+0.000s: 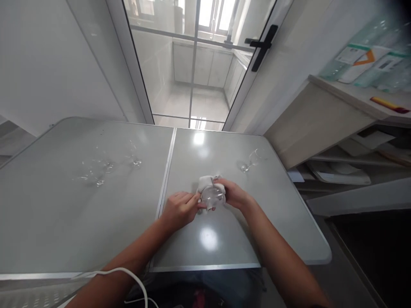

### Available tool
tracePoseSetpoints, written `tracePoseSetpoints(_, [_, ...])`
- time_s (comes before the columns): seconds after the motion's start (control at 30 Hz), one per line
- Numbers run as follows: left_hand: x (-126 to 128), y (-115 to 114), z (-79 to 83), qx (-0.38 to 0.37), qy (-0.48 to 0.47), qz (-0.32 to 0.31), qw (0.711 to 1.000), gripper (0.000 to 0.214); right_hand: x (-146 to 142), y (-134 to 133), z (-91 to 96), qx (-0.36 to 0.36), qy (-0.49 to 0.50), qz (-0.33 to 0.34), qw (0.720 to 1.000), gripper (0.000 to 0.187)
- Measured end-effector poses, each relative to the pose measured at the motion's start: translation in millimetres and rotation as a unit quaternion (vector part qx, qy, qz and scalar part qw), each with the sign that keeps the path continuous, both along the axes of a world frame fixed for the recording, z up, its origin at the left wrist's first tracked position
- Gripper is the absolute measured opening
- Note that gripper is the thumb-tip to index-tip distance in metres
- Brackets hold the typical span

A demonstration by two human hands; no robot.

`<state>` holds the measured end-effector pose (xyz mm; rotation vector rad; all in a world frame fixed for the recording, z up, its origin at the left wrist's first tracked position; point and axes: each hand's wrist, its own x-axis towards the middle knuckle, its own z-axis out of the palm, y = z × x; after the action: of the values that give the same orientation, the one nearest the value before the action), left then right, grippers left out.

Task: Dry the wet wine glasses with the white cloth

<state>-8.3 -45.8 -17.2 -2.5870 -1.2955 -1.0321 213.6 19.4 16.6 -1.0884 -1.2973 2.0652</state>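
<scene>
Between my two hands is a clear drinking glass, its round opening facing me, above the right half of the table. A white cloth is bunched around the far side of the glass. My left hand is closed, its fingertips pinching the left edge of the glass and cloth. On the other side, my right hand wraps the cloth against the glass, with some fingers hidden behind it. To the right lies or stands a clear stemmed glass; its faint outline leaves its pose unclear.
Several clear glasses are on the left half of the grey folding table. A glazed door is beyond the far edge. Shelves with plastic-wrapped bottles flank the right. A white cable crosses my left forearm.
</scene>
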Motion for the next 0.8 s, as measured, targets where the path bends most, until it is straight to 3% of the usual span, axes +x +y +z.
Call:
tracePoseSetpoints(0.03, [0,1,-0.1,-0.027,-0.037,0.026,0.999,0.021,-2,0,-3.0,-0.032,0.044,-0.03,0.998,0.033])
tracePoseSetpoints(0.1, [1,4,0.4,-0.102,-0.118,0.087,0.984,0.026,-12,-3,-7.4,0.005,0.087,-0.116,0.989,0.032])
tracePoseSetpoints(0.17, [2,8,1.2,-0.183,-0.192,0.127,0.956,0.034,-26,-10,-9.5,0.143,0.067,-0.177,0.971,0.037])
tracePoseSetpoints(0.2, [2,10,1.4,-0.219,-0.221,0.13,0.941,0.038,-32,-13,-9.9,0.237,0.036,-0.176,0.955,0.04])
tracePoseSetpoints(0.27, [3,13,1.2,-0.264,-0.251,0.114,0.924,0.04,-40,-18,-9.9,0.438,-0.043,-0.117,0.89,0.046])
tracePoseSetpoints(0.33, [2,15,0.5,-0.265,-0.235,0.108,0.929,0.035,-41,-19,-8.9,0.589,-0.123,-0.027,0.799,0.051])
tracePoseSetpoints(0.4, [1,14,-0.2,-0.249,-0.207,0.116,0.939,0.026,-39,-17,-6.3,0.656,-0.173,0.028,0.734,0.052])
tracePoseSetpoints(0.43, [1,13,-0.5,-0.24,-0.194,0.121,0.943,0.023,-37,-15,-4.4,0.66,-0.183,0.035,0.728,0.051])
tracePoseSetpoints(0.5, [-1,9,-1.4,-0.219,-0.161,0.114,0.955,0.018,-33,-13,-0.7,0.623,-0.176,0.022,0.762,0.044])
tracePoseSetpoints(0.6, [-3,4,-3.1,-0.159,-0.079,0.08,0.981,0.019,-30,-9,-0.2,0.468,-0.126,-0.009,0.875,0.023])
tracePoseSetpoints(0.67, [-2,3,-3.2,-0.131,-0.065,0.061,0.987,0.021,-31,-6,-5.5,0.324,-0.056,-0.059,0.942,0.027])
tracePoseSetpoints(0.73, [-1,4,-2.1,-0.132,-0.103,0.068,0.983,0.024,-34,-3,-13.6,0.192,0.034,-0.139,0.971,0.039])
tracePoseSetpoints(0.8, [0,7,-0.2,-0.146,-0.148,0.091,0.974,0.03,-36,-2,-20.4,0.132,0.09,-0.213,0.964,0.044])
